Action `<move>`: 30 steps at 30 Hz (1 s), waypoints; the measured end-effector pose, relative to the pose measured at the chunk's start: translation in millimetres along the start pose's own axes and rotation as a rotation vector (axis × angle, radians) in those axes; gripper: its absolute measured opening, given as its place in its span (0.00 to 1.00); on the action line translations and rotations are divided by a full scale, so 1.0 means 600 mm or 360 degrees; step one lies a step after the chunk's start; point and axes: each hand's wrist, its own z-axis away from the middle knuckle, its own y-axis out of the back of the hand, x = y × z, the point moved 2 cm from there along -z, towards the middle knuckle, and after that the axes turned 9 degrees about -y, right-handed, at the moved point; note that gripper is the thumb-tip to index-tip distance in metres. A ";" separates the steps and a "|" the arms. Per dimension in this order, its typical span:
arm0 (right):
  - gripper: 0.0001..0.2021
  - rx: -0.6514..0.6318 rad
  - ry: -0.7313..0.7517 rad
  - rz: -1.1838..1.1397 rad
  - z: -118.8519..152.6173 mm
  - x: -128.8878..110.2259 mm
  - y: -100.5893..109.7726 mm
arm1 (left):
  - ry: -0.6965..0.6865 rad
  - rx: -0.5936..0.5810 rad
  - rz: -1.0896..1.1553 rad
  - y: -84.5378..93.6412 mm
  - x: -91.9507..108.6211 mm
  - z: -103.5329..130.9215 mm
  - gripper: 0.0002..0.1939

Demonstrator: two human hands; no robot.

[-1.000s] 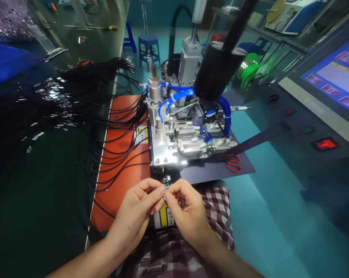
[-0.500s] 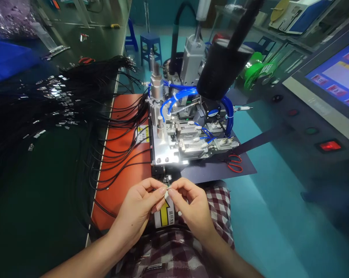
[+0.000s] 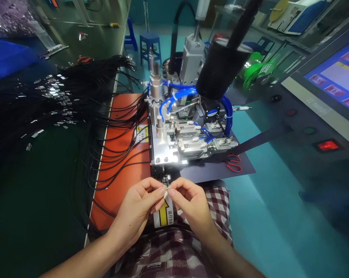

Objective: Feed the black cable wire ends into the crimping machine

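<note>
The left hand (image 3: 141, 204) and the right hand (image 3: 192, 202) pinch one tiny, thin piece (image 3: 167, 189) in their fingertips, above one white label (image 3: 170, 221) with one yellow arrow (image 3: 163, 217). Ahead is one shiny, boxy metal machine (image 3: 188, 148). Thin, round black wires (image 3: 140, 111), too many to count, curve over one flat orange board (image 3: 128, 208). One pair of scissors (image 3: 234, 168) with two red loop handles lies on a smooth dark sheet (image 3: 209, 173).

The checked cloth (image 3: 219, 204) I see is maroon and white, the panel (image 3: 134, 173) orange-red, the cables (image 3: 96, 73) black. Bright blue air tubes (image 3: 181, 94) catch my eye; the scissors (image 3: 234, 170) are red-handled, the spool (image 3: 249, 76) green, the floor (image 3: 267, 200) teal.
</note>
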 end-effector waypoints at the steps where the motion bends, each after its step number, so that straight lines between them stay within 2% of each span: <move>1: 0.07 -0.0060 -0.0037 -0.0062 -0.002 0.002 0.002 | 0.0007 -0.0013 0.0003 0.001 0.001 0.000 0.11; 4: 0.06 -0.0240 -0.0092 -0.0142 -0.011 0.006 0.010 | 0.0054 -0.0085 -0.0019 0.002 0.005 0.000 0.10; 8: 0.07 -0.0420 0.0001 0.0030 -0.021 -0.006 0.023 | 0.0142 -0.0175 -0.0056 0.005 0.010 -0.001 0.10; 13: 0.05 -0.0448 0.0439 0.0512 -0.026 -0.031 0.033 | 0.0207 -0.0173 -0.0130 0.008 0.011 -0.001 0.11; 18: 0.05 -0.0489 0.0524 0.0643 -0.029 -0.033 0.035 | 0.0146 -0.0166 -0.0188 0.008 0.007 -0.004 0.10; 21: 0.05 -0.0418 0.0463 0.0607 -0.027 -0.025 0.036 | 0.0095 -0.0107 -0.0221 0.010 0.002 -0.006 0.09; 26: 0.04 -0.0122 0.0178 0.0475 -0.007 -0.001 0.033 | 0.0082 -0.0010 -0.0226 0.015 -0.004 -0.007 0.09; 30: 0.06 -0.0043 0.0170 0.0456 0.009 0.004 0.013 | 0.0024 0.0006 -0.0265 0.013 -0.004 -0.006 0.10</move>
